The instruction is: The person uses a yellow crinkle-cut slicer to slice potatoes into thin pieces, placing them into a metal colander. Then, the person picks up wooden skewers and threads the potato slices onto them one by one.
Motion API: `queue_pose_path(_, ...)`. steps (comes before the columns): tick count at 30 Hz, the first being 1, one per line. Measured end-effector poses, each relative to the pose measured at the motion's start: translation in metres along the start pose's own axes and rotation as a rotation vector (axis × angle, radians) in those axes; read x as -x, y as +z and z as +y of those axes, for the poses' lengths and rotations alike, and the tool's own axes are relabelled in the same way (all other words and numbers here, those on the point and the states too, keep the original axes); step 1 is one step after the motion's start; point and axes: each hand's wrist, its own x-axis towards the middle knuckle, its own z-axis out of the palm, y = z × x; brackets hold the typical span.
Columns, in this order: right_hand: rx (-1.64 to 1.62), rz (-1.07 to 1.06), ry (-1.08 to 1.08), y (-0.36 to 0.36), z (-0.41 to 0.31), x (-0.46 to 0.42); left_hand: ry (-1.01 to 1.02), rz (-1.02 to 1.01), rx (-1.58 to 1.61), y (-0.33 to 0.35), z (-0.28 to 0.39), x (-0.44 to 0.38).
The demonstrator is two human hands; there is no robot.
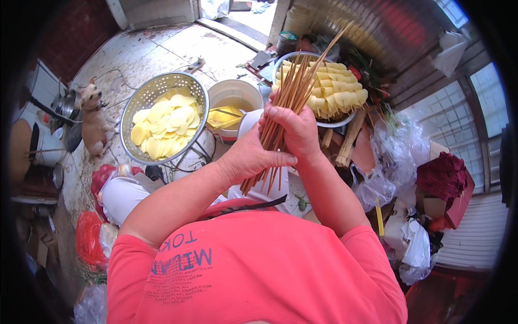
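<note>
A thick bundle of thin brown wooden skewers is held in both my hands, tilted up to the right. My right hand wraps its middle, thumb across the front. My left hand grips it lower down, with the thumb lying over the sticks. To the left, a perforated metal colander holds pale yellow slices, apparently potato. Beyond the bundle, a metal basin carries rows of similar slices threaded on skewers; the bundle hides part of it.
Between colander and basin stands a white bucket of cloudy liquid with a yellow object. A small tan dog sits on the tiles at left. Plastic bags, wood pieces and cardboard crowd the right. A red bag lies at lower left.
</note>
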Motion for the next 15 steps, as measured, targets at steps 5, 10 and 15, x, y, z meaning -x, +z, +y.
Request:
queue_pose_path(5, 0.259, -0.099, -0.132, 0.016, 0.053, 0.005, -0.151, 0.214, -0.114, -0.025, -0.008, 0.042)
queue_pose_path(10, 0.539, -0.339, -0.154, 0.039, 0.053, -0.018, -0.014, 0.304, -0.213, -0.046, -0.007, 0.064)
queue_pose_path(15, 0.063, -0.445, 0.138, 0.085, 0.055, -0.042, 0.02, 0.378, -0.178, -0.059, 0.003, 0.093)
